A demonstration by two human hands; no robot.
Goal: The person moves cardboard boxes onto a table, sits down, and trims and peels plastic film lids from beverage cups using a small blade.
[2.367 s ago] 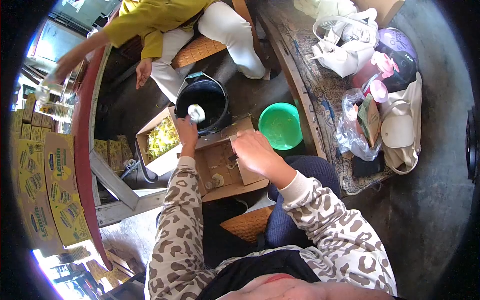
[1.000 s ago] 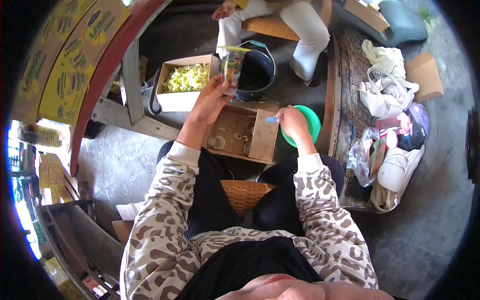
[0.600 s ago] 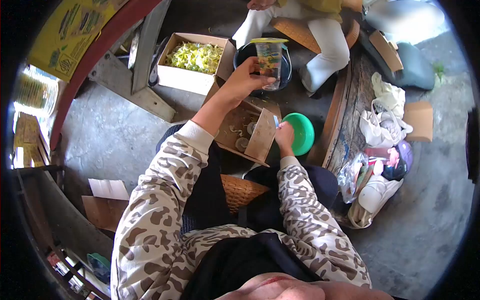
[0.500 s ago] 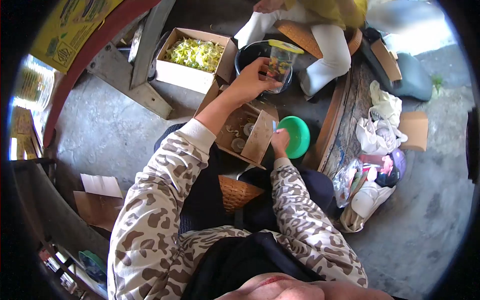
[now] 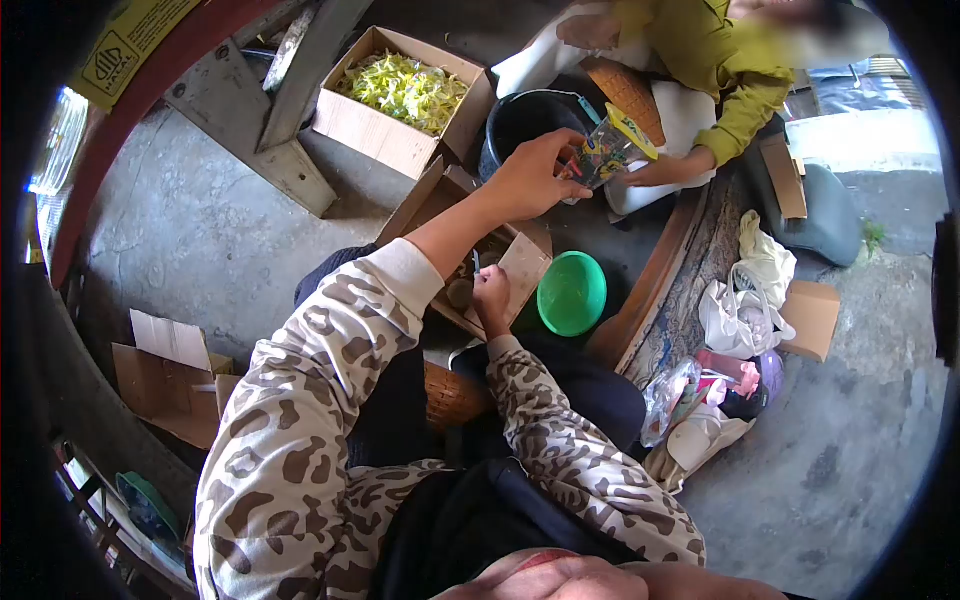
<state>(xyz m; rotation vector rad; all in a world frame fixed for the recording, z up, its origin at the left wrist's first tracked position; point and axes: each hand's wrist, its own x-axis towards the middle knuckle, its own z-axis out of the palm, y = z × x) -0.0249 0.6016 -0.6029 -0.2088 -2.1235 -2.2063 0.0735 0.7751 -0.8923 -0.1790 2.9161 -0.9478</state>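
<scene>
My left hand [image 5: 545, 175] is closed round the lower end of a clear plastic jar [image 5: 607, 152] with a yellow lid, tilted toward the person opposite. Colourful print or contents show through its wall. That person's hand [image 5: 665, 172] is at the jar's far side; whether it grips the jar I cannot tell. My right hand [image 5: 492, 290] is closed on a thin, pale, blade-like tool [image 5: 476, 262] above an open cardboard box [image 5: 525, 265]. A round greyish item [image 5: 460, 292] lies inside this box, partly hidden by my hand.
Yellow-green strips fill a cardboard box [image 5: 365, 120] at the back. Beside it stands a black bucket [image 5: 492, 155]. A green basin [image 5: 572, 293] sits right of my right hand. Bags [image 5: 740, 315] lie at the right, and another open box [image 5: 165, 385] at the left.
My left hand has moved the jar right and tilted it toward the other person, whose hand has come up to it. My right hand has shifted left, from the basin's edge to over the box.
</scene>
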